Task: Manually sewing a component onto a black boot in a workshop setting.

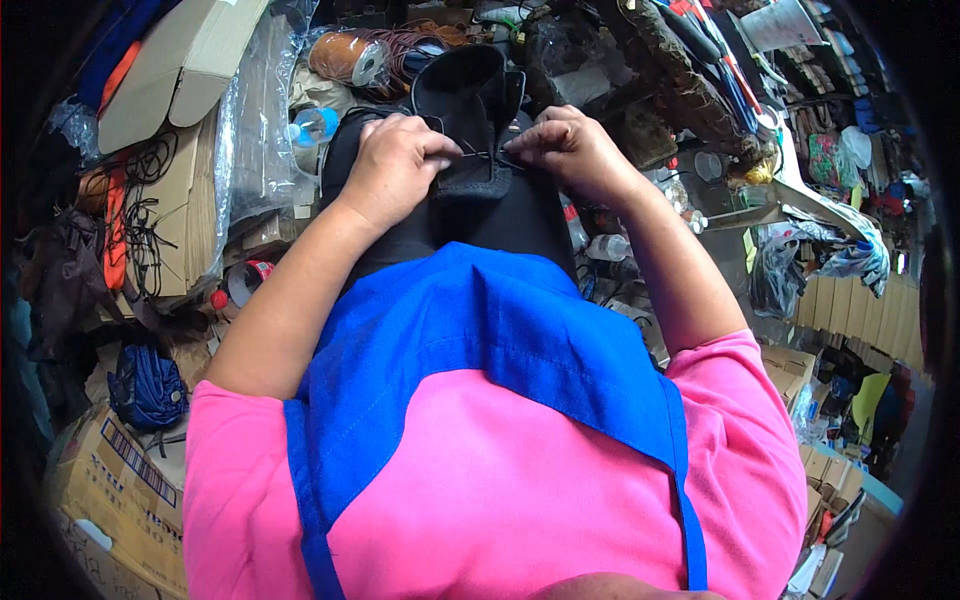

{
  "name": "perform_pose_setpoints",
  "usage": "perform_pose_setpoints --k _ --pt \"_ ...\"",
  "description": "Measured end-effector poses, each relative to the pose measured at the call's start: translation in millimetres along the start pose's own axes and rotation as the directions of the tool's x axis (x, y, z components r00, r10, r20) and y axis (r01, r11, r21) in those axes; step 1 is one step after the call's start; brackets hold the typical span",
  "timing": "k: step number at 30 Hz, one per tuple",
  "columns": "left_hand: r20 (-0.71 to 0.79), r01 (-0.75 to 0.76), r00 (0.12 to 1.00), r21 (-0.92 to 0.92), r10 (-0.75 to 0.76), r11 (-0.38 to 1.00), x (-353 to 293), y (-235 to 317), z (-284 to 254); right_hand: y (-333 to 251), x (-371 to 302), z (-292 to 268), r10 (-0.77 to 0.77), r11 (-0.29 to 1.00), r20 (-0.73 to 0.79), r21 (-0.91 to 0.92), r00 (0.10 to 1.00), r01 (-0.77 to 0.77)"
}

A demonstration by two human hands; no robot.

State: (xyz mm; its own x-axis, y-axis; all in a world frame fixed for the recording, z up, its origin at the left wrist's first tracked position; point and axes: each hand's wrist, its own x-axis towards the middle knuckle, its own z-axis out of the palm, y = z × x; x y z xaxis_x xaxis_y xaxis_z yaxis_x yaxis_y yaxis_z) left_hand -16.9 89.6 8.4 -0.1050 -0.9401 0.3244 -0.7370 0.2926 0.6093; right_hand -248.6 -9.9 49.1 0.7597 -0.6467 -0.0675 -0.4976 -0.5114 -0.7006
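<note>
On my lap, between my knees, stands a black leather piece point(468, 180), with an open rounded cuff at its far end and a squared, stitched-looking flap at the near end. Its exact kind is hard to tell. My left hand point(392, 165) is at its left side, thumb and finger pinched on a thin, pale needle-like piece point(476, 154) that reaches toward the leather's middle. From the right, my right hand point(575, 150) comes close to the same spot. Its fingertips are pressed together at the leather's edge, and what they hold is too small to make out.
A blue apron point(450, 300) covers my upper lap. Beyond the leather lie an orange thread spool point(345, 58) and coiled cords. Flattened cardboard point(190, 210) and plastic sheeting stand at left, a blue pouch point(148, 388) below them. Plastic bottles point(610, 247) and a wooden frame are at right.
</note>
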Motion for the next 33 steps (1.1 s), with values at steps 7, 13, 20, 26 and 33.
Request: perform_pose_setpoints --k 7,13,20,26,33 --pt "-0.006 0.048 0.999 -0.074 -0.048 0.996 3 3 -4 11 11 -12 0.032 0.991 0.161 0.123 0.986 -0.052" --pt "0.002 0.009 1.0 0.025 -0.009 1.0 -2 5 1 17 16 -11 0.025 0.979 0.233 0.193 0.972 -0.071" --pt "0.071 0.021 0.997 0.028 -0.023 0.999 -1 6 2 20 15 -11 0.069 0.951 0.288 0.269 0.955 -0.15" --pt "0.103 0.031 0.994 -0.012 -0.03 0.999 2 2 0 21 20 -15 0.024 0.957 0.323 0.267 0.946 -0.115" --pt "0.083 0.03 0.996 -0.03 -0.027 0.999 -1 4 -1 20 16 -14 0.025 0.947 0.3 0.299 0.954 -0.118"
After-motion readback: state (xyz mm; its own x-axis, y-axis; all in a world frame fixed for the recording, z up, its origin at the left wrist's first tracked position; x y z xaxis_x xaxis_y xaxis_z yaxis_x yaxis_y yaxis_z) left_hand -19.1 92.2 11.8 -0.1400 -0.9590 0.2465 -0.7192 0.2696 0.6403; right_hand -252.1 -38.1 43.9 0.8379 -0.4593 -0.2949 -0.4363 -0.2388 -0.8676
